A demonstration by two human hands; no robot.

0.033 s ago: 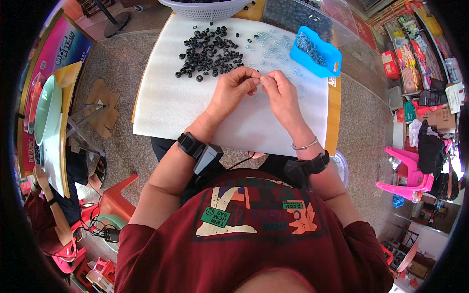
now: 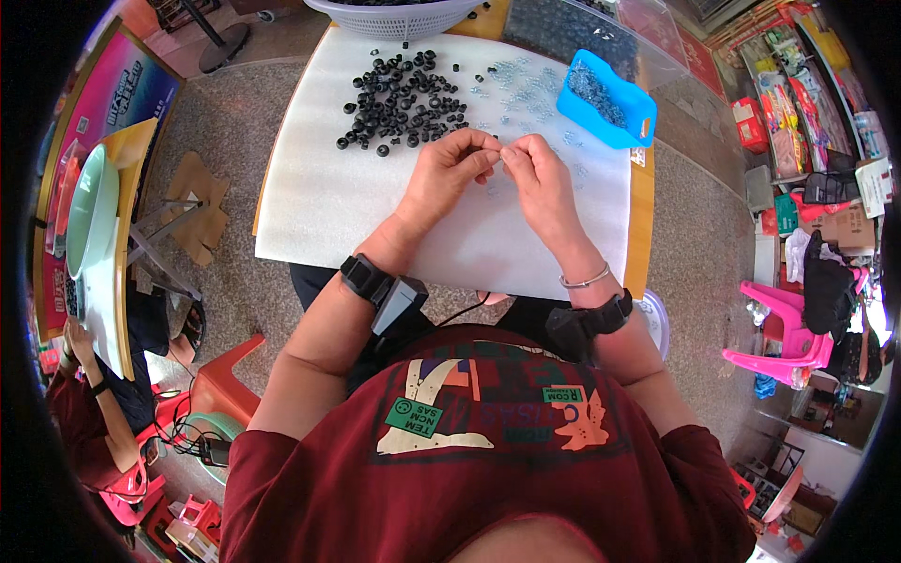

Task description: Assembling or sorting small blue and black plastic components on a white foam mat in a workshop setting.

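My left hand (image 2: 445, 178) and my right hand (image 2: 542, 184) meet over a white foam sheet (image 2: 347, 216) that covers the table. Thumbs and forefingers are pinched tip to tip. Whatever lies between them is too small and too covered by the fingers to make out. Beyond my left hand spreads a loose heap of small round black parts (image 2: 399, 98). Tiny clear bluish pieces (image 2: 521, 89) are scattered past my fingertips, on the far right of the sheet. A bright blue tray (image 2: 575, 111) near them holds more such tiny pieces.
A grey plastic basket (image 2: 394, 19) with black parts stands at the far edge, beside a clear bin (image 2: 572, 38). On the left, another person's arm (image 2: 111, 413) reaches to a side table with a pale green basin (image 2: 92, 211). A pink stool (image 2: 784, 324) is on the right.
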